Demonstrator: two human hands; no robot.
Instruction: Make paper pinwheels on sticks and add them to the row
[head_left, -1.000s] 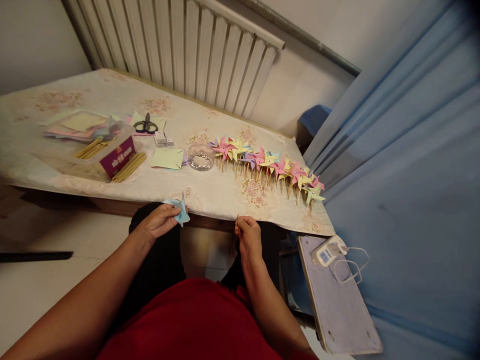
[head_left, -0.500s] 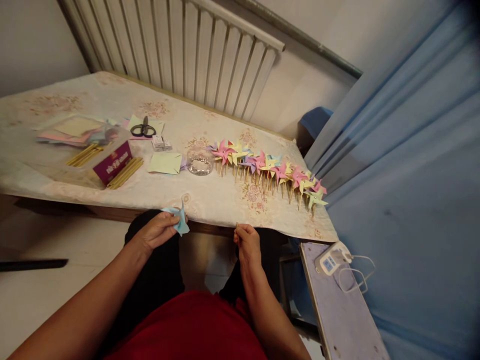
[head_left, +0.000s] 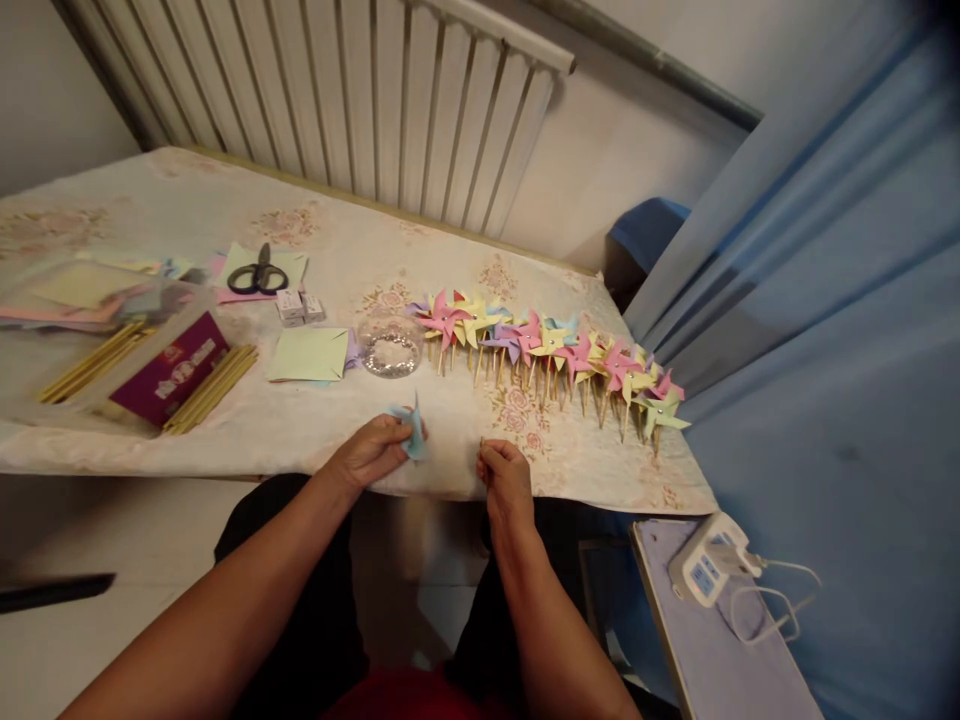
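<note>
My left hand (head_left: 373, 450) pinches a light blue paper pinwheel (head_left: 414, 436) over the table's front edge. To the right, apart from it, my right hand (head_left: 506, 472) is closed, thumb against fingers. A tiny tip shows above those fingertips; what it belongs to is hidden. Beyond the hands stands a clear round dish (head_left: 391, 352) of small shiny pieces. Left of the dish lies a stack of pale green paper squares (head_left: 307, 355). Finished pinwheels (head_left: 551, 341) on sticks, in pink, yellow, purple, blue and green, form a row at the right.
Black scissors (head_left: 259, 274) rest on paper near two small white boxes (head_left: 298, 307). Golden sticks (head_left: 210, 388) lie by a purple-labelled plastic bag (head_left: 171, 368) at the left. A white plug adapter (head_left: 712, 562) with a cable sits on a lilac bench (head_left: 739, 650), beside a blue curtain (head_left: 832, 400).
My left hand has moved right and up with the blue pinwheel, closer to my right hand. The view has shifted, and both hands now appear over the tabletop.
</note>
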